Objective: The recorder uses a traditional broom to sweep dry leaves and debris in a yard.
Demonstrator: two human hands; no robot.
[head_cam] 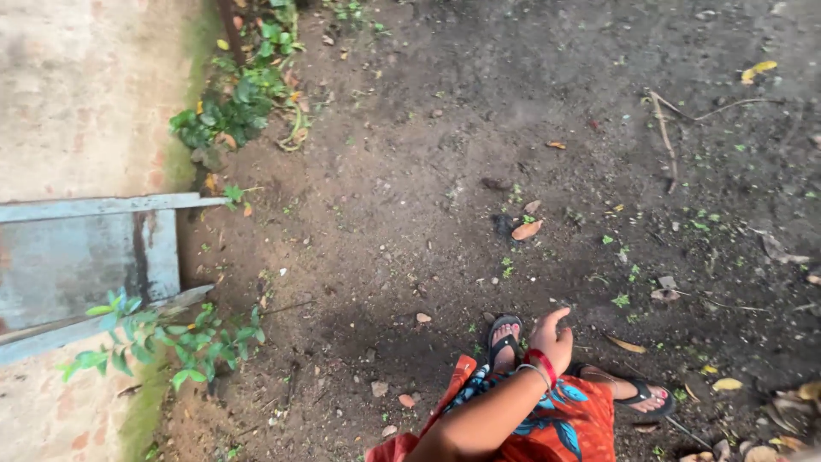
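Note:
My left hand (552, 340) hangs in the lower middle of the view, just above my left foot in a black sandal (505, 342). Its fingers are loosely curled with the thumb sticking up, and I see nothing in it. Red and silver bangles (539, 365) circle the wrist. My right foot in a sandal (641, 395) stands further right on the dark soil (410, 214). An orange and blue patterned garment (556, 419) covers my legs. My right hand is out of the picture.
A worn brick wall (68, 94) with a grey-blue wooden frame (85, 257) runs down the left. Small green plants (231, 103) (171, 338) grow along its base. Dry leaves (527, 229), stones and twigs (663, 137) lie scattered on the soil.

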